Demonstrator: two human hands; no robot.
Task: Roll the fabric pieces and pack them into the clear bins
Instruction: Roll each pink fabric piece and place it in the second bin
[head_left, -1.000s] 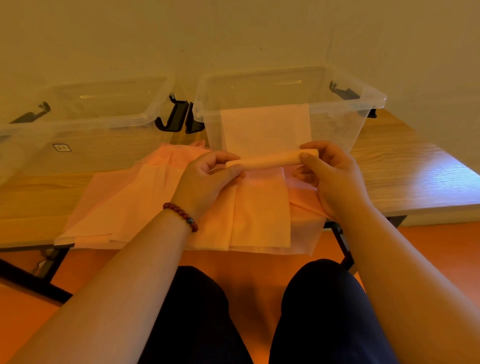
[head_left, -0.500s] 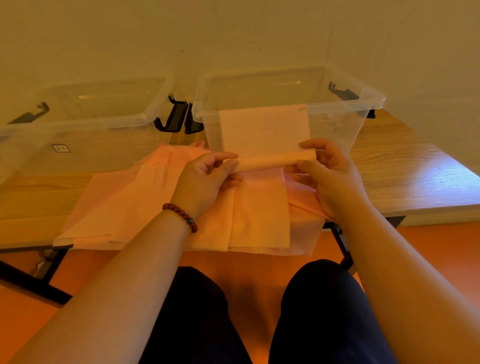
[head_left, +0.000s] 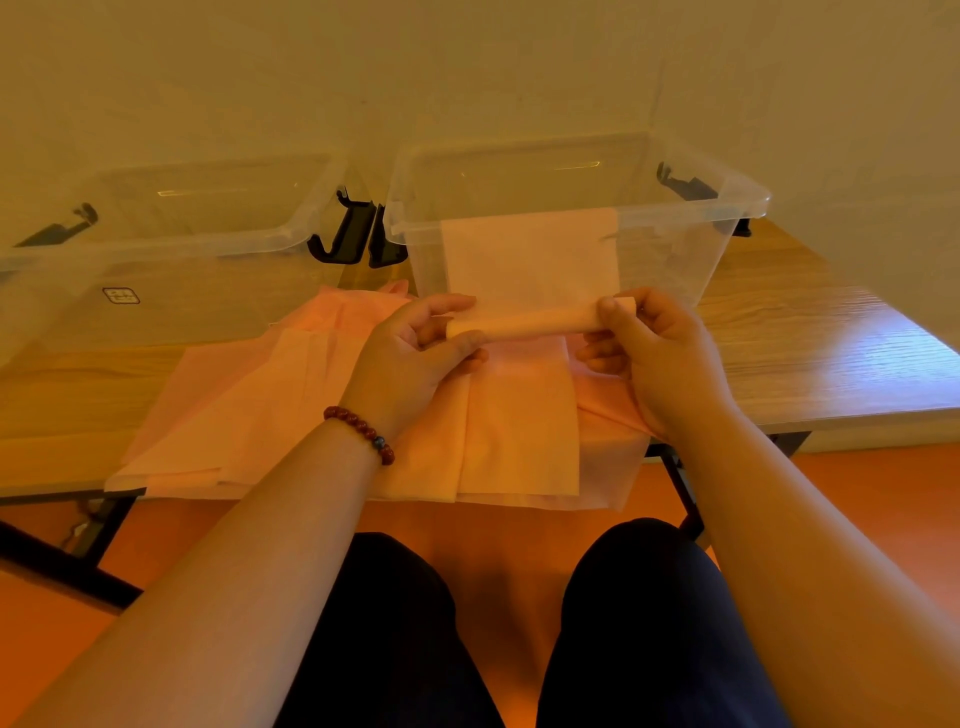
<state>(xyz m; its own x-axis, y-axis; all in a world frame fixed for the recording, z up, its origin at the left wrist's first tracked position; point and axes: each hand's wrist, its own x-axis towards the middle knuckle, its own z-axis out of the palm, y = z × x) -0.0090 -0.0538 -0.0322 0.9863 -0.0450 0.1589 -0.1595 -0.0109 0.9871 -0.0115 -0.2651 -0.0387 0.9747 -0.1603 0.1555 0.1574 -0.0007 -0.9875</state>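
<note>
Our left hand (head_left: 410, 358) and right hand (head_left: 660, 358) hold a pink roll (head_left: 524, 325) of fabric level between them, just above the table (head_left: 805, 353) and in front of the right bin (head_left: 670, 260). The left fingers (head_left: 441, 304) are curled round the roll's left end, forefinger over the top and thumb pressed along the near side. The right fingers (head_left: 613, 317) pinch the right end, the thumb on the front and the others curled behind it, so both hands grip the roll. A bead bracelet (head_left: 358, 431) sits on the left wrist.

From the roll a loose sheet (head_left: 530, 254) of the same piece rises flat against the right bin's near wall, and its top edge ends just under the rim. It looks paler there, and we cannot tell whether it lies against the outside of the wall or behind it.

Under our hands a pile (head_left: 249, 415) of pink fabric pieces lies spread at the table's near edge, and several of them hang over that edge towards our knees.

Two clear bins stand side by side along the far edge, open at the top. The right bin is nearer the far right corner. The left bin (head_left: 156, 249) is towards the left edge, and through its walls we see the table's wood grain and a small label (head_left: 121, 295) on its near wall. Black latches (head_left: 348, 234) hang between the two bins, almost touching.
</note>
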